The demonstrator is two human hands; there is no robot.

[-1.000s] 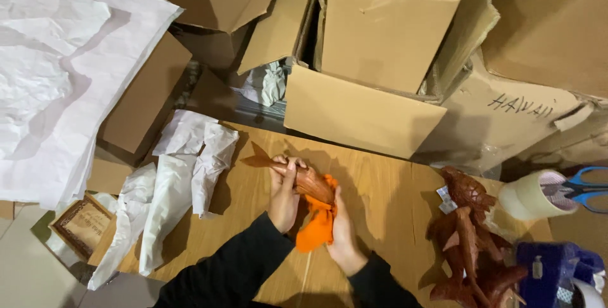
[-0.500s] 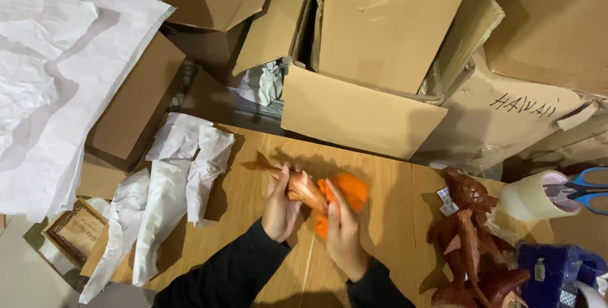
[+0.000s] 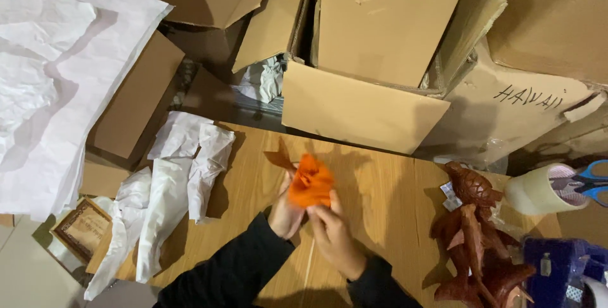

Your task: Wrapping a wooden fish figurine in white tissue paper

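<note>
Left hand and right hand: both in dark sleeves, close together over the middle of the wooden table, each closed on one item, a brown carved wooden figure with an orange cloth bunched over it. Only the pointed tail end of the figure shows, up and to the left of the cloth; the rest is covered. Left hand grips from below left, right hand from below right, fingers reaching up into the cloth. To the left on the table: crumpled white wrapping paper in long pieces. At the right edge: a cluster of dark reddish carved wooden figures. Beyond them, a roll of tape with blue-handled scissors resting across it. Behind the table: open cardboard boxes, stacked and leaning. Far left: large sheets of white paper.
</note>
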